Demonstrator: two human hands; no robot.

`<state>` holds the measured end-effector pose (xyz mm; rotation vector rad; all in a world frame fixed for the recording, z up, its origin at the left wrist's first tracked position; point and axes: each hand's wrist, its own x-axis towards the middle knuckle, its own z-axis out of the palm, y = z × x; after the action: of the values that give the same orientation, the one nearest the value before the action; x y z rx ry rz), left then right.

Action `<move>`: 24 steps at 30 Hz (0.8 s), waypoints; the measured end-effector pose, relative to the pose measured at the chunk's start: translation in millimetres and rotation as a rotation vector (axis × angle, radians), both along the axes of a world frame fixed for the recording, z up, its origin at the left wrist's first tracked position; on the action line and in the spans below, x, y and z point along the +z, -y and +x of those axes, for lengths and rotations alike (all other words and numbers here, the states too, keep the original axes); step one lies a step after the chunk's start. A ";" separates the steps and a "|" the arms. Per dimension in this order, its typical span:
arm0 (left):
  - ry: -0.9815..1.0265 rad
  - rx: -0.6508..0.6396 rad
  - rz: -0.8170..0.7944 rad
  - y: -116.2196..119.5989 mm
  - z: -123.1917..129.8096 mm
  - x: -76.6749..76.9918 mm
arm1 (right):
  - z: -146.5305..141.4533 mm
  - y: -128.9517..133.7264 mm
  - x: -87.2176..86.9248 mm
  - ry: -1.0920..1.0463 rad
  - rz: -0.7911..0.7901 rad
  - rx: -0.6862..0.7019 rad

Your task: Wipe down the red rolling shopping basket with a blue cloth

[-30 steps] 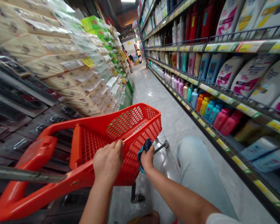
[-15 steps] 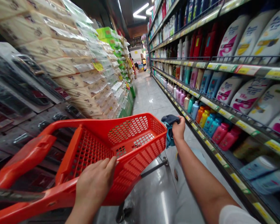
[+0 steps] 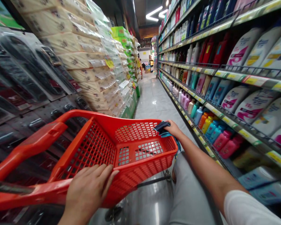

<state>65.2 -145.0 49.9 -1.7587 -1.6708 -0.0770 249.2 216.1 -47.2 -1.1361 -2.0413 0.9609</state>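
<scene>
My left hand point(image 3: 87, 193) lies over the near rim of a red plastic shopping cart point(image 3: 140, 134), its fingers curled onto the mesh basket. The cart's long red handle point(image 3: 30, 150) runs off to the lower left. My right hand point(image 3: 172, 129) is at the basket's far right corner and grips a dark blue cloth point(image 3: 162, 128). A teal part of the cloth hangs by the rim. The basket holds nothing that I can see.
Shelves of shampoo and lotion bottles point(image 3: 224, 93) line the right side. Stacked wrapped tissue packs point(image 3: 89, 62) and black packaged goods point(image 3: 25, 75) line the left. A tiled aisle floor point(image 3: 152, 100) runs ahead between them, and my grey-trousered leg point(image 3: 189, 193) is below.
My right hand has moved left and inward, bringing the cloth from beside the basket to over its far rim. The view has turned slightly, and the cart sits more centrally.
</scene>
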 end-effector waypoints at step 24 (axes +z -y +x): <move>0.236 0.062 -0.232 3.5 24.0 -0.8 | -70.2 55.7 51.3 0.225 0.773 0.775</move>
<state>89.2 -148.6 49.1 -1.9273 -1.9692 -0.0660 179.0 160.4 4.1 -0.0227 -2.7297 0.2537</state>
